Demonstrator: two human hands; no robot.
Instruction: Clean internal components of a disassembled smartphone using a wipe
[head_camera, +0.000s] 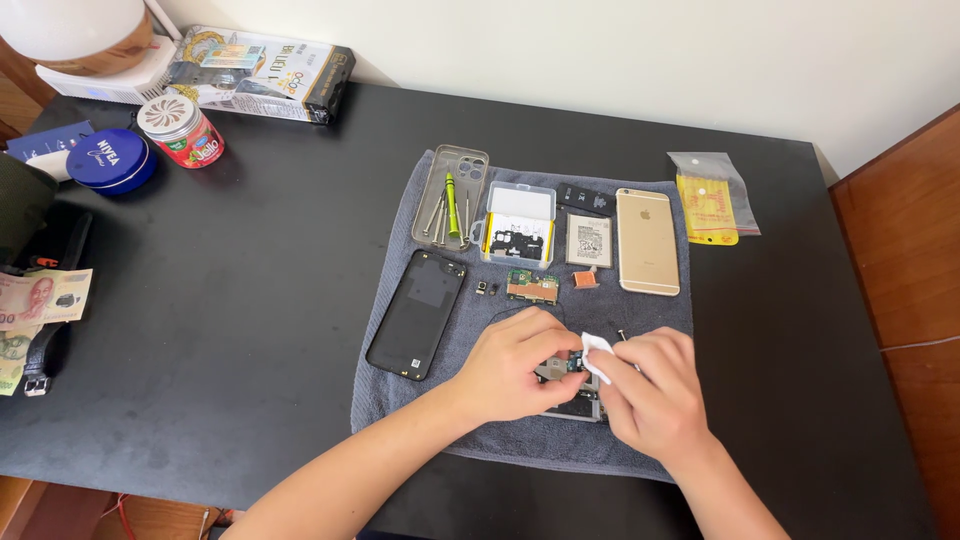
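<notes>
Phone parts (568, 385) lay under our hands on the grey towel (400, 390): an opened dark phone frame, mostly hidden, with small metal pieces showing. Our left hand (515, 362) held it steady, fingers curled on its edge. Our right hand (650, 390) pinched a small white wipe (596, 352) against it. Just beyond lay a green circuit board (532, 287), a battery (589, 240), a gold phone (647, 241) and a black back cover (418, 313).
</notes>
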